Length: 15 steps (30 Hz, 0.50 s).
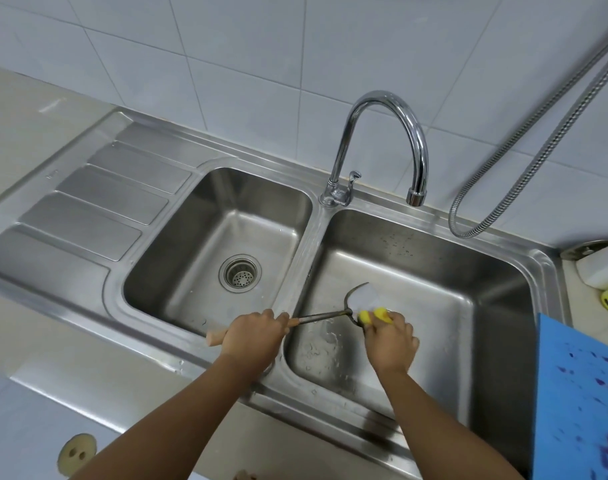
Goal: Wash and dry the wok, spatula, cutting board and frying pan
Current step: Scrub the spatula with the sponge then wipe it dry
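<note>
Spatula (316, 317) mid-scrub, well forward of the tap (385, 133), held low across the rim between the two basins. Closest in, far forward and right of the tap: a blue slab (579, 393) blotched purple, possibly the cutting board, hard to say. Then the hands. Left hand (252, 336) curled tight round the wooden handle, butt end poking out leftward. Right hand (392, 341) pinching a yellow sponge (378, 315) against the blade's near edge. Long axis running left to right and tilting slightly away, handle forward and left of the tap's base, blade forward of the spout, over the right basin (496, 306). Sponge hand right at the working end; handle hand just steadying. Next stroke probably along the blade, or a roll of the handle to bring the other face round. Droplets on the basin floor underneath. Further back, left of the tap, the left basin (191, 237) and its strainer (240, 271). No water visibly running from the spout. Beyond, right of the tap, a steel hose (538, 150) climbing the wall.
</note>
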### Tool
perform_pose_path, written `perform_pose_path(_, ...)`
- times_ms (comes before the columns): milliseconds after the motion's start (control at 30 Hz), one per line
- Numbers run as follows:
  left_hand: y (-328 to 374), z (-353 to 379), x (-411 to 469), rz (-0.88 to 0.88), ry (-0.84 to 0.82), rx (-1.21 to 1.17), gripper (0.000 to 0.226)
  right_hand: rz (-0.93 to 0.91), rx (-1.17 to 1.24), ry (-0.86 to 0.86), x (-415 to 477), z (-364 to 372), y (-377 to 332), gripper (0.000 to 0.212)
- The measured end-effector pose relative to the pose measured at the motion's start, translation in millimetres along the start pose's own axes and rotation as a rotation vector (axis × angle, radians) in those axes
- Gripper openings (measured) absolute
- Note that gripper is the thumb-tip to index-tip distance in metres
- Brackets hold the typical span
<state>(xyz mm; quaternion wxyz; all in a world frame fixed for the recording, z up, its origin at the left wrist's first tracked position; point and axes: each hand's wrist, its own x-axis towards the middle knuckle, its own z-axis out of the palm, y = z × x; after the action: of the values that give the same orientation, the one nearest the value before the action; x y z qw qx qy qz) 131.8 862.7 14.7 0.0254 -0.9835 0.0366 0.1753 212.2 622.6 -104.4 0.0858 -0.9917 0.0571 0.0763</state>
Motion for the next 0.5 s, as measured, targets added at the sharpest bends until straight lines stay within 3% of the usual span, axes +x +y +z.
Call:
perform_pose_path(67, 0.5, 0.6, -0.7, -0.006, 0.007, 0.01, 0.031, 0.08, 0.027, 0.011, -3.2, 3.0, -12.8, 0.024)
perform_pose_path(200, 1.8, -6.1, 0.7, 0.014, -0.007, 0.031, 0.032, -0.172, -0.042, -0.009, -2.7, 5.6, -19.0, 0.027)
perform_pose_path(333, 2.8, -6.4, 0.6, 0.019, 0.007, 0.027, 0.032, 0.083, -0.031, 0.003, 23.0, -8.0, -8.0, 0.027)
perform_pose_path(433, 0.4, -3.0, 2.9, 0.019, 0.009, 0.038, 0.03, -0.316, -0.119, -0.086, 22.1, -6.6, -18.7, 0.026)
perform_pose_path(467, -0.1, -3.1, 3.6, 0.022, 0.009, 0.034, 0.03, -0.378, -0.128, -0.095, 29.4, -7.2, -15.1, 0.026)
perform_pose_path(500, -0.3, -2.8, 3.8, 0.023, 0.006, 0.024, 0.031, -0.311, -0.133, -0.083, 38.5, -10.4, -12.1, 0.027)
